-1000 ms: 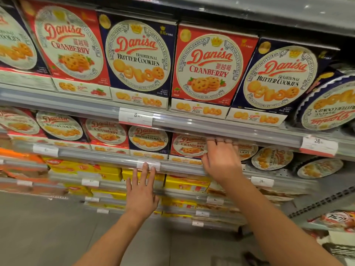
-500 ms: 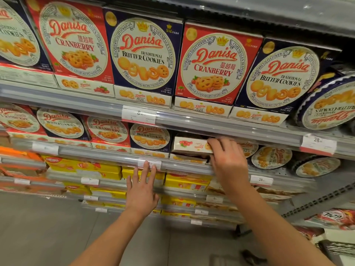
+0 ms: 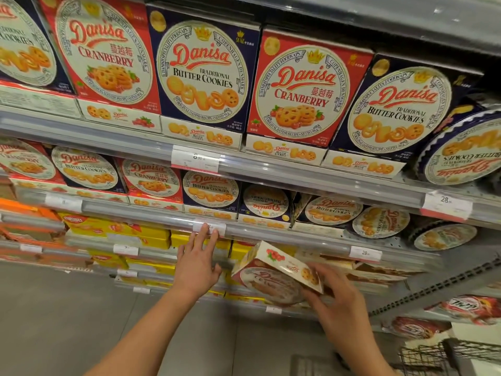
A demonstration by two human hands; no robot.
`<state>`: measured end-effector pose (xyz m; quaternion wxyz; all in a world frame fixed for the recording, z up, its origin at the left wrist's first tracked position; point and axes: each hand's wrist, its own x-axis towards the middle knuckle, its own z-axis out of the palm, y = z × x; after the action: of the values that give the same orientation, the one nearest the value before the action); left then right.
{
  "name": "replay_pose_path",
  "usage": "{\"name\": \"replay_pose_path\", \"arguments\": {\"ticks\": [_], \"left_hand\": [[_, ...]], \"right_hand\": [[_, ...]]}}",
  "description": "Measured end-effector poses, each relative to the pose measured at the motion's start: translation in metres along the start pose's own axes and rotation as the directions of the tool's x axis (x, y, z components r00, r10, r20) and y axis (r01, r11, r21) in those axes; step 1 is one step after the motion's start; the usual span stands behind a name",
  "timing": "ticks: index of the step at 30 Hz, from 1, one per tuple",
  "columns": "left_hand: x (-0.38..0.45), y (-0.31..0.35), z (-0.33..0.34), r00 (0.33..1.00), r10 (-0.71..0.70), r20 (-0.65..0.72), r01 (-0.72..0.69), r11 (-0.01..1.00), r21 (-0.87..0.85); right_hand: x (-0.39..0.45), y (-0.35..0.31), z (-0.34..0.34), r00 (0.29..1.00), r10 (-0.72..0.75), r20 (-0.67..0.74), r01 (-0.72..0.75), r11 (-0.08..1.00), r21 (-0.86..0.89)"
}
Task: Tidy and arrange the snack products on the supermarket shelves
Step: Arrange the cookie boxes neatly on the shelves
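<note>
The right hand [image 3: 334,299] holds a red cranberry cookie box [image 3: 276,278] out in front of the shelving, tilted with its white side panel up, below the middle shelf's price rail [image 3: 271,234]; its fingers [image 3: 320,270] are curled round the box's right end, so the box is in the air and on no shelf. The left hand [image 3: 199,263] rests against that rail, its fingers spread and straight, their tips at a white price tag [image 3: 209,229]. The top shelf looks largely in order: red cranberry boxes [image 3: 306,90] and blue butter cookie boxes [image 3: 203,74] stand upright, facing out and alternating, though a round blue tin [image 3: 463,147] at the far right leans with its label upside down. The middle shelf is where work remains, as I judge it: at its left the boxes stand neatly, but one blue box [image 3: 265,204] has its label upside down, beside it a further box [image 3: 332,211] is tilted, and round tins [image 3: 381,222] lean at odd angles toward the right. The box in hand has yet to be set into a row, so the tidying seems only partly done, with the right half of this shelf still to straighten.
</note>
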<state>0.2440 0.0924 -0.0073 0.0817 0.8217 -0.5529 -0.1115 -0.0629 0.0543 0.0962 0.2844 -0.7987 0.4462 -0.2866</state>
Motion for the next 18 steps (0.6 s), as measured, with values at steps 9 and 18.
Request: {"name": "replay_pose_path", "arguments": {"ticks": [9,18], "left_hand": [[-0.079,0.035,-0.09,0.977,0.064,-0.202,-0.173,0.792,-0.585],[-0.15,0.028,-0.092,0.982,0.118,-0.145,-0.141,0.977,-0.159]], "right_hand": [[-0.001,0.011,-0.007,0.966,0.119,0.231,-0.165,0.968,0.19],[0.017,-0.035,0.034,0.846,-0.261,0.465,0.228,0.965,0.128]]}}
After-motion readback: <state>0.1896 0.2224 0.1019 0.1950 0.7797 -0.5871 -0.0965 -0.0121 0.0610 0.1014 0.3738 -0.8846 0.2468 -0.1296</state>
